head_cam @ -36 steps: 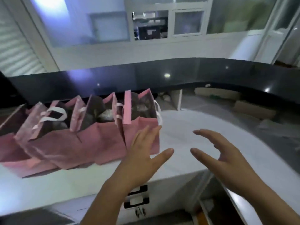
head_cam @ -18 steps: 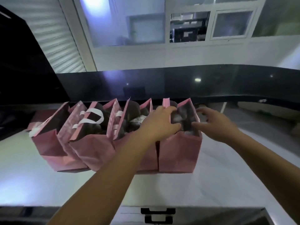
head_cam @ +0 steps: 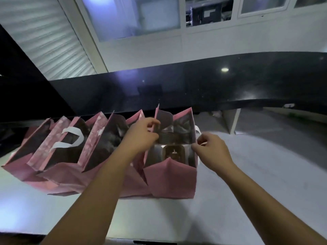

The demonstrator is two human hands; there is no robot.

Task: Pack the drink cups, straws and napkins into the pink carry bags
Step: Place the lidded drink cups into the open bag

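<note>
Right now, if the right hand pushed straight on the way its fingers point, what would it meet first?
The right hand points leftward at the rightmost pink bag. Its fingers sit at that bag's right rim, so that wall comes first, then probably the drink cup inside, though depth is unclear.

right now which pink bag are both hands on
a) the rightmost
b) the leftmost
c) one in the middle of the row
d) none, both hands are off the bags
A: the left hand pinches the left rim and the right hand the right rim of the rightmost bag, holding its mouth open.
</note>
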